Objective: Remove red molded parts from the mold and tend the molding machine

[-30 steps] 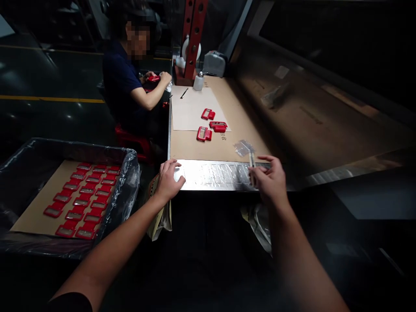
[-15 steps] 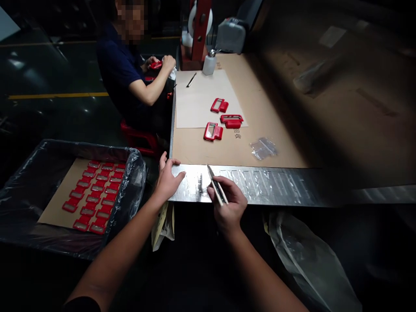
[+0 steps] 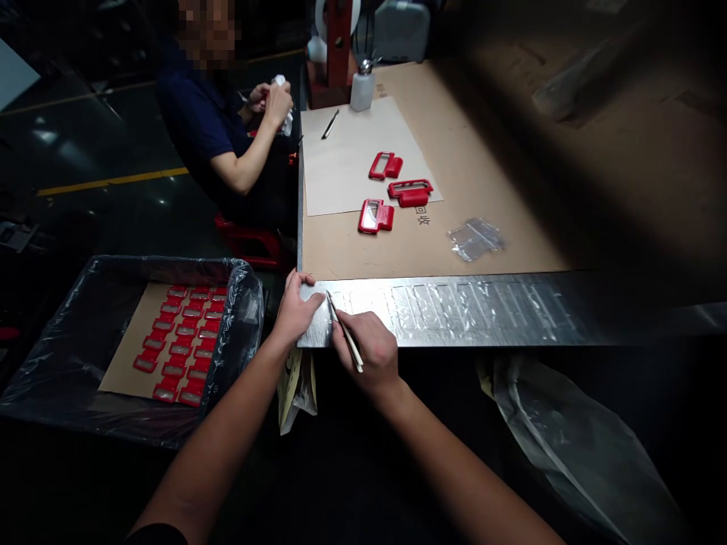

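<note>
My left hand (image 3: pixel 296 309) rests at the corner of the table, its fingers over the side edge and its thumb out on the metal edge strip (image 3: pixel 363 333). In my right hand (image 3: pixel 369 350) is a slim cutter knife (image 3: pixel 347 342) with a pale handle and a dark, pointed front. The knife's tip is close to my left thumb, over the strip; whether it touches the metal I cannot tell. Clear film pieces (image 3: pixel 454 306) lie in a row along the strip. Beyond my hands lie three red plastic frames (image 3: pixel 375 216), partly on a pale sheet (image 3: pixel 341 182).
A plastic-lined bin (image 3: pixel 68 333) at left holds rows of red frames on cardboard. Clear plastic pieces (image 3: pixel 475 238), a pump bottle (image 3: pixel 362 87) and a dark slim tool (image 3: pixel 330 124) lie on the table. A co-worker (image 3: pixel 198 121) sits at the left, wiping something with white cloth.
My right hand with the knife has moved left, toward my left thumb. The view has shifted slightly. The co-worker's hands have risen with the white cloth.
</note>
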The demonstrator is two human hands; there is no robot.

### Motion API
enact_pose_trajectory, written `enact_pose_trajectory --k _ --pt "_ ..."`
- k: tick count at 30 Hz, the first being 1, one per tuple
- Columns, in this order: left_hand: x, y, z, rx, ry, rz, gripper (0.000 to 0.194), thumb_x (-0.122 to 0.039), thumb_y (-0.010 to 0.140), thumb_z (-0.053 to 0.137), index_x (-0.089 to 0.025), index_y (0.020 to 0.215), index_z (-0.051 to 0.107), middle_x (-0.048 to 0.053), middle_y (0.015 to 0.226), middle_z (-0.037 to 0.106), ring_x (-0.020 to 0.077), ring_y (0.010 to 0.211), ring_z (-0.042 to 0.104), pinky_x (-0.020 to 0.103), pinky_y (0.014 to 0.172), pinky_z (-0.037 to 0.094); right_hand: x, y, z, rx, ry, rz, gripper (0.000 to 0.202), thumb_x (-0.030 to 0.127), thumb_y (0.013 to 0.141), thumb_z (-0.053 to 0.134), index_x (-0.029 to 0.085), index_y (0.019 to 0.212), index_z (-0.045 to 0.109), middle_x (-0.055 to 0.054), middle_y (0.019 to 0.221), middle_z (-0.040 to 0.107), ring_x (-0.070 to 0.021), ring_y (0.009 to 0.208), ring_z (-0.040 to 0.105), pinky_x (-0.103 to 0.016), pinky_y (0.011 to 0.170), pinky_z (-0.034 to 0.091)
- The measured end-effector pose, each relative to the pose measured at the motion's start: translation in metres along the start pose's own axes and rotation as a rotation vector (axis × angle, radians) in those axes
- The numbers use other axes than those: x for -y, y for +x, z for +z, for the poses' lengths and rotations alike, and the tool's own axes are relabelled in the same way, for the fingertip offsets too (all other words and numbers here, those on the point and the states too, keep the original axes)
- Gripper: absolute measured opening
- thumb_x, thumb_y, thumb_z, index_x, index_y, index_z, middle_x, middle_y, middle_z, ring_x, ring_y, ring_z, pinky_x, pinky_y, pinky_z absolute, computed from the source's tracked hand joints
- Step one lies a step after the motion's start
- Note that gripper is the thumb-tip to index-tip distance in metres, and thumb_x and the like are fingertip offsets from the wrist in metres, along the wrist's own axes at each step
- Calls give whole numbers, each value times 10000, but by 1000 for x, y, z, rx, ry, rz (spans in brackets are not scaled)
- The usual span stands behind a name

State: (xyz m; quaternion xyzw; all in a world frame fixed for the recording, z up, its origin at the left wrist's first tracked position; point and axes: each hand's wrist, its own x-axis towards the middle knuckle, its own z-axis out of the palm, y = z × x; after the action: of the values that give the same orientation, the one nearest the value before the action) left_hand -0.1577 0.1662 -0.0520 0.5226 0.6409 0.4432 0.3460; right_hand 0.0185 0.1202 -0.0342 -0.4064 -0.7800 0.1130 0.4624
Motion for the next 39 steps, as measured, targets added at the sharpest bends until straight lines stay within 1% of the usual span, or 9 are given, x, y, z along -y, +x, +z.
enact_pose_trajectory --k 5,9,13,16,19,24,27,30,39 --pt "0 2 2 10 -45 -29 250 -196 787 662 -223 979 506 26 1077 549 217 1082 551 353 1048 415 3 1 3 46 -99 -29 180 151 980 607 120 1138 686 -92 811 705 -241 742 616 -378 680 491" --pt "-2 2 5 0 -45 -48 273 -179 794 658 -235 1000 486 24 1043 550 209 1028 563 335 987 450 4 0 4 54 -103 -75 191 157 990 595 137 1165 670 -83 792 683 -251 733 595 -391 675 470" --pt "-6 2 6 -21 -8 -38 295 -176 778 702 -242 974 492 25 1021 563 206 977 579 333 947 466 -1 -2 8 16 -88 -132 221 162 983 611 176 1202 637 -67 792 669 -256 722 587 -400 671 455" --pt "-9 4 7 -59 14 -24 293 -159 766 712 -241 945 494 33 1027 570 213 998 581 339 948 463 -6 -1 13 -32 -84 -155 184 174 981 617 190 1163 635 -53 772 656 -249 703 582 -400 664 442" --pt "-10 5 8 -73 22 -26 298 -151 747 722 -239 927 502 34 1007 573 217 984 584 341 930 471 -6 -2 14 -38 -99 -159 148 184 986 605 193 1130 640 -48 758 644 -245 694 569 -398 656 431" --pt "-6 3 7 -48 -8 -44 276 -156 740 686 -230 931 501 11 957 552 202 951 567 335 928 466 7 -7 9 -15 -133 -109 135 158 986 595 158 1099 669 -59 754 639 -244 717 555 -393 671 432" --pt "0 6 6 -33 -35 -39 242 -165 760 650 -227 935 495 7 956 540 197 959 545 337 944 450 14 -9 9 2 -185 -52 105 163 992 577 161 1005 681 -62 736 625 -241 724 544 -390 677 421" --pt "3 7 5 -26 -36 -31 235 -177 756 655 -224 930 504 3 950 539 195 950 535 333 932 447 20 -11 9 -9 -240 -28 135 175 1003 558 185 931 672 -52 709 611 -229 710 529 -378 669 400" --pt "5 7 3 -41 13 -27 236 -205 756 663 -220 943 520 -4 929 545 175 884 526 292 843 459 31 -21 -1 21 -177 3 123 166 988 576 186 917 674 -52 718 606 -229 712 541 -371 681 406"
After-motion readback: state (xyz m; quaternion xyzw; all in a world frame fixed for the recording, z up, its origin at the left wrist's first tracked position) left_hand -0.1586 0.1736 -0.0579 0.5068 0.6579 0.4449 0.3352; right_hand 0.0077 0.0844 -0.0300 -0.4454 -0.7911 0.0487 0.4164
